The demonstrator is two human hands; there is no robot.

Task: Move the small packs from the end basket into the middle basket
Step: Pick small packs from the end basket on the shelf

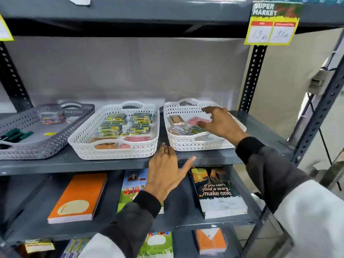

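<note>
A dark grey metal rack [119, 165] with perforated uprights [252, 75] is set against a pale grey wall [130, 71]. A yellow price tag [272, 25] is hung from the upper shelf's right end. Notebooks [78, 197] are laid flat on the lower shelf.

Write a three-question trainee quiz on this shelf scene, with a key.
1. True or false: the right hand is inside the end basket.
2. Where is the left hand? A) in the middle basket B) open at the shelf edge, between the two white baskets C) on the grey basket
3. Fill in: the notebook on the lower shelf at left is ____.

Key: 1 true; 2 B; 3 orange.
</note>
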